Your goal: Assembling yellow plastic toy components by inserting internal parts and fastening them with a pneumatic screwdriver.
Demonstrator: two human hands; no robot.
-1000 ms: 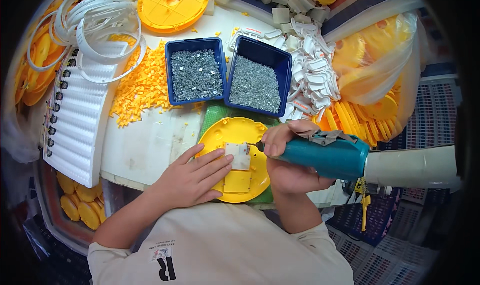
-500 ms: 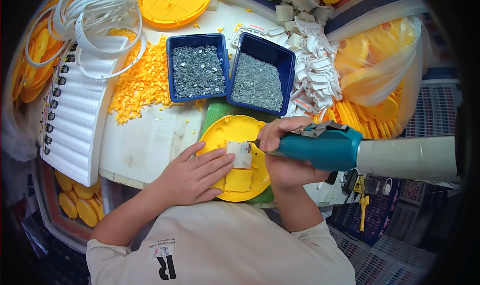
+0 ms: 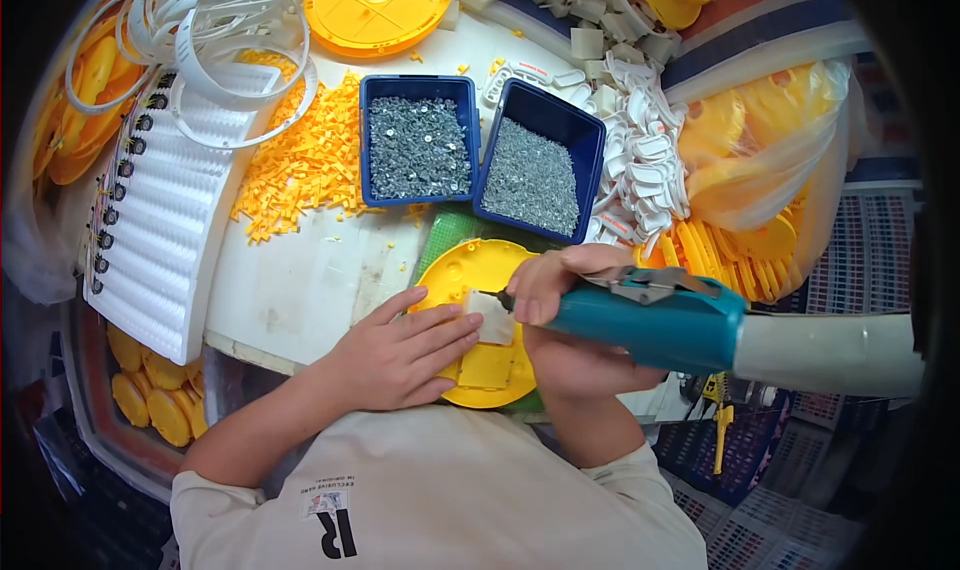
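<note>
Head view — left fingers apart on one shell, right fingers gripping one driver, two blue bins

A: Count what's at your hands.

B: You show two hands, left hand and right hand; driver, one; yellow dish, one; white piece on it, one; green mat, one.

A: Containers around you?

B: You have blue bins, two; foam tray, one; clear bag, one.

A: And your loose stock?

B: Black rounds along your foam tray: about nine. White rings: several, overlapping, exact count unclear. Yellow clips, white handles, screws: heaped, too many for you to tally.
</note>
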